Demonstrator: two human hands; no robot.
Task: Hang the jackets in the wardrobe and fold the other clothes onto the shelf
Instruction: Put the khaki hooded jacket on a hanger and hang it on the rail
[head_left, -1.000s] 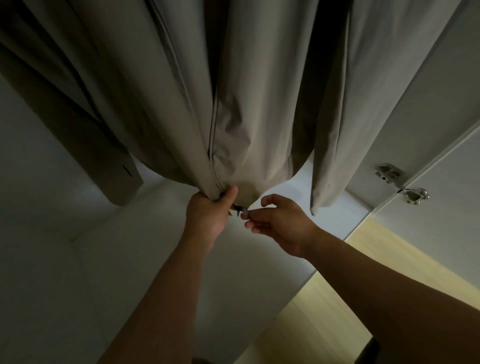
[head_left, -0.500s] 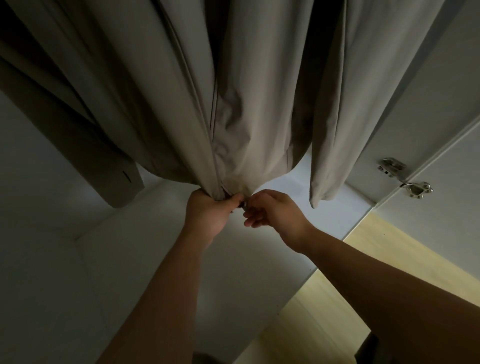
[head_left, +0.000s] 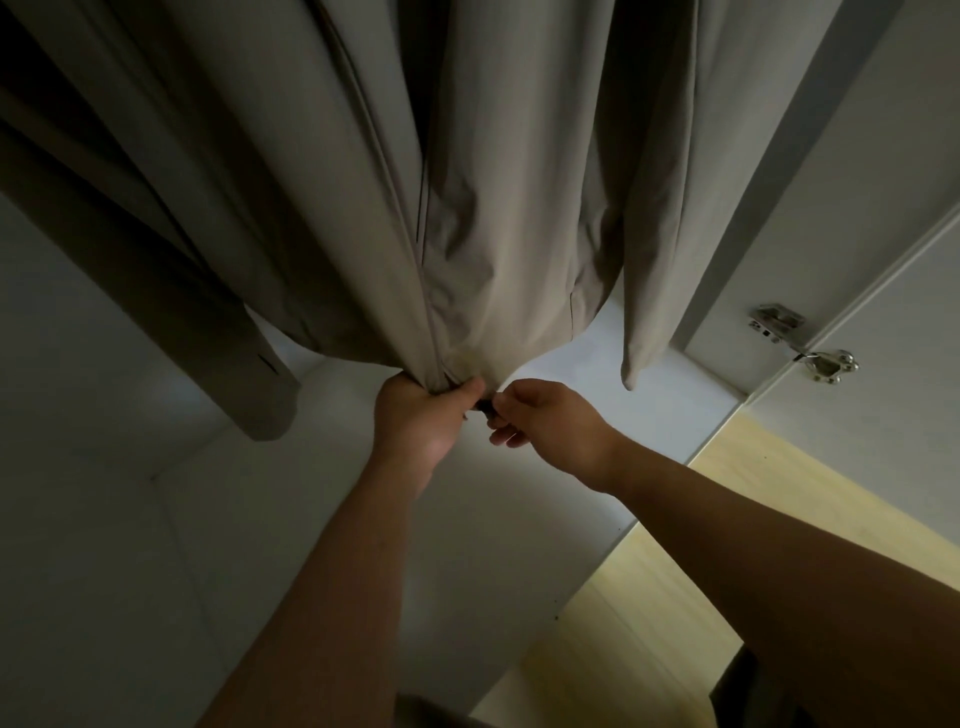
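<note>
While gripping the bunched hem (head_left: 460, 371) of the jacket (head_left: 493, 234) in the left hand (head_left: 421, 415), fingers curled tight round the cloth at frame centre, pinches a small dark piece, probably the zipper pull (head_left: 485, 408), between thumb and fingertips of the right hand (head_left: 550, 421), just at 3 o'clock of the left thumb. Finds the jacket already hung inside the wardrobe (head_left: 208, 519), filling the view from 9 round to 2 o'clock, with one sleeve (head_left: 260, 384) dangling at 9 o'clock and a second sleeve (head_left: 649, 312) at 2 o'clock. Looks like starting the zip at the bottom edge; cannot tell whether seated in the slider yet, being too small and too dark. Could well miss the seating on slackening the left grip, leaving the two front edges uneven. Could trap the loose cloth bunched beside the teeth by running the pull upward too fast. Could drag the garment off its hanger, out of view above, by tugging downward too hard. Need not fear the door hinge (head_left: 802, 343) at 3 o'clock, well apart from both hands.
</note>
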